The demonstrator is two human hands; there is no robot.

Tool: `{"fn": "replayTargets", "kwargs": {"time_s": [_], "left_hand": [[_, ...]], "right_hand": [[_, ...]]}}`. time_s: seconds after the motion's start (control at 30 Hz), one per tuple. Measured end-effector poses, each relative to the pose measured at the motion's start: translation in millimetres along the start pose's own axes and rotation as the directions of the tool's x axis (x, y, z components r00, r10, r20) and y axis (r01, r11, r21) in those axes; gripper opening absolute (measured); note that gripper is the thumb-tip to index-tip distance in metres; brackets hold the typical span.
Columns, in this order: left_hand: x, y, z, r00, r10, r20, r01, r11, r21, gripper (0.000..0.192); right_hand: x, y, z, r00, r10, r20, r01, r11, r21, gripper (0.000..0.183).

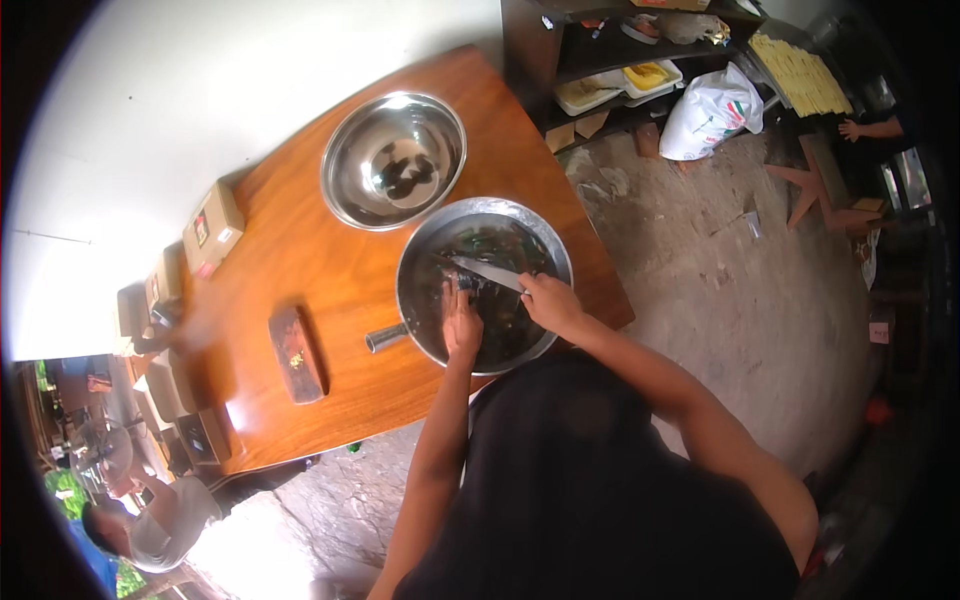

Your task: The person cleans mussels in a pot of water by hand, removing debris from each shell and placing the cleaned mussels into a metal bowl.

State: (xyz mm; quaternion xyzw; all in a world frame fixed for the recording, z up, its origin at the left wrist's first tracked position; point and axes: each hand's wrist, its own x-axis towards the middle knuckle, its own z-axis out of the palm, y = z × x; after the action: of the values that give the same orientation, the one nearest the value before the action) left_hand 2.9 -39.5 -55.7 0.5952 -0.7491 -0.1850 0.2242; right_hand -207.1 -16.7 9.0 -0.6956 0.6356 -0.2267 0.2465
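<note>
A large metal pan [559, 247] with a short tubular handle stands on the wooden table and holds dark liquid with some green and dark pieces in it. My right hand [553, 304] grips the handle of a knife [491, 273], whose blade reaches left across the inside of the pan. My left hand [461, 322] is inside the pan, its fingers against a small dark piece [466, 282] just below the blade; whether they grip it, I cannot tell. Behind the pan, almost touching it, stands a shiny steel bowl [394, 161] with dark shapes, perhaps reflections, at its bottom.
A reddish-brown block [297, 354] lies left of the pan on the wooden table [352, 277]. Cardboard boxes [214, 229] line the table's far left side. A white sack [712, 112] stands by a dark shelf. One person sits at lower left; another person's hand [850, 130] shows at upper right.
</note>
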Motion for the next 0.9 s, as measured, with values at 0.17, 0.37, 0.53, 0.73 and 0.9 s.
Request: {"fn": "replayTargets", "kwargs": {"time_s": [0.17,0.37,0.53,0.73,0.9], "left_hand": [[5.4,1.3,-7.0,0.997,0.071,-0.037,-0.073,0.996,-0.044,0.022],[2.5,14.6,-20.4,0.994,-0.072,-0.082,0.060,0.989,-0.136,0.025],[9.3,21.1,-22.9,0.961,-0.024,-0.275,-0.026,0.984,-0.175,0.027],[18.2,34.8,-36.0,0.860,-0.351,0.371,0.447,0.166,-0.879,0.027],[11.9,32.6,-42.5,0.863,-0.222,0.454,0.475,0.049,-0.878,0.032]], "right_hand": [[7.4,1.5,4.6,0.999,-0.024,0.043,0.027,0.998,-0.063,0.013],[14.7,-5.2,-1.6,0.990,0.067,0.124,-0.055,0.994,-0.098,0.012],[16.6,-1.1,-4.6,0.988,0.074,0.133,-0.076,0.997,0.007,0.016],[4.5,-18.8,-21.6,0.996,0.003,0.091,-0.028,0.960,0.280,0.023],[-0.3,-31.8,-25.6,0.981,-0.192,-0.012,0.189,0.950,0.248,0.028]]}}
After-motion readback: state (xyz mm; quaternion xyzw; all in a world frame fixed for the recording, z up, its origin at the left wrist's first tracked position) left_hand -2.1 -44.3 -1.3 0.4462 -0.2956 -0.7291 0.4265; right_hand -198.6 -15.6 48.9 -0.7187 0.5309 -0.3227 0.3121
